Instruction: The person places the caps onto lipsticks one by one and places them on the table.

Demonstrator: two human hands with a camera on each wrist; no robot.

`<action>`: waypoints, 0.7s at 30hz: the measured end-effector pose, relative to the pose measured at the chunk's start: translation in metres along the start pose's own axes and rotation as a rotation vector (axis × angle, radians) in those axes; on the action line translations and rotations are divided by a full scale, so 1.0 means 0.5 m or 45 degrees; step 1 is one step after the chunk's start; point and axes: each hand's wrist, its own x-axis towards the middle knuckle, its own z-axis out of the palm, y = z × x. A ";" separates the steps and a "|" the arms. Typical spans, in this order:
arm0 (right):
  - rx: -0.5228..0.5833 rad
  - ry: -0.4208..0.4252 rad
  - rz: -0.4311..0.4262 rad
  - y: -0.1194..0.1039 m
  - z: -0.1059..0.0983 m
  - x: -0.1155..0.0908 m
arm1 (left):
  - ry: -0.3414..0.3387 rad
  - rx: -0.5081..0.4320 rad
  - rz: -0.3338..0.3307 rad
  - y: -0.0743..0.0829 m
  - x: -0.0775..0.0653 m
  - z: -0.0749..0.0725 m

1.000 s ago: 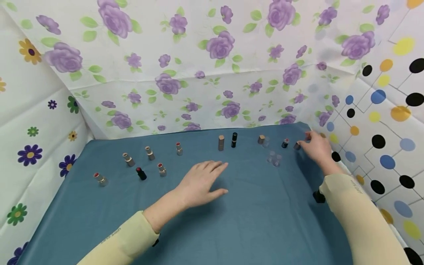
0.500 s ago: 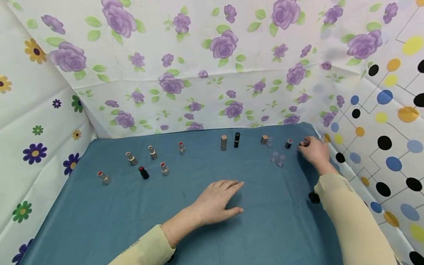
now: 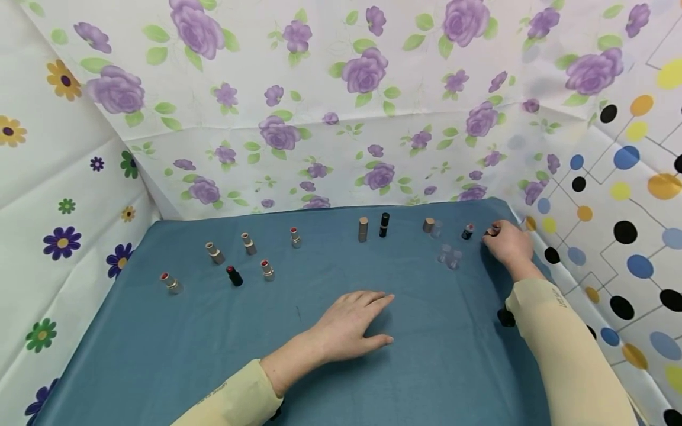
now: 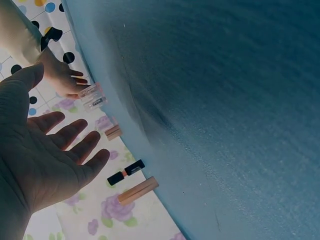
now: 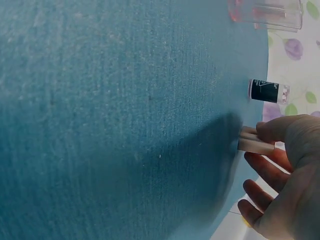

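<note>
At the table's far right, my right hand (image 3: 508,241) pinches a small rose-gold lipstick cap (image 5: 256,146) between thumb and fingers. Its base looks to be on or very near the cloth in the right wrist view. Just left of that hand stands a short black lipstick piece with a clear top (image 5: 265,91). My left hand (image 3: 348,325) hovers over the middle of the table with its fingers spread and holds nothing. Beyond it stand a tall rose-gold lipstick (image 3: 363,229) and a black lipstick tube (image 3: 384,225).
Several uncapped lipsticks stand on the left, among them a black one (image 3: 234,276) and a gold-banded one (image 3: 267,270). Clear caps (image 3: 450,257) and another rose-gold cap (image 3: 428,225) stand right of centre. Patterned cloth walls enclose the blue-covered table (image 3: 213,355).
My right hand has closed its fingers on the rose-gold cap at the far right. My left hand has moved right and nearer the front. The head view has shifted slightly.
</note>
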 end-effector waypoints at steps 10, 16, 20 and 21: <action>-0.049 0.029 0.005 0.005 0.002 0.000 | -0.009 -0.015 0.000 -0.004 -0.004 0.004; -0.040 0.051 0.014 0.005 -0.002 -0.007 | 0.001 -0.002 -0.005 -0.012 -0.006 0.003; 0.002 0.092 0.001 -0.002 -0.014 -0.015 | 0.007 0.001 -0.014 -0.017 -0.009 0.000; 0.016 0.097 -0.004 -0.004 -0.017 -0.017 | 0.010 0.002 -0.014 -0.017 -0.010 -0.001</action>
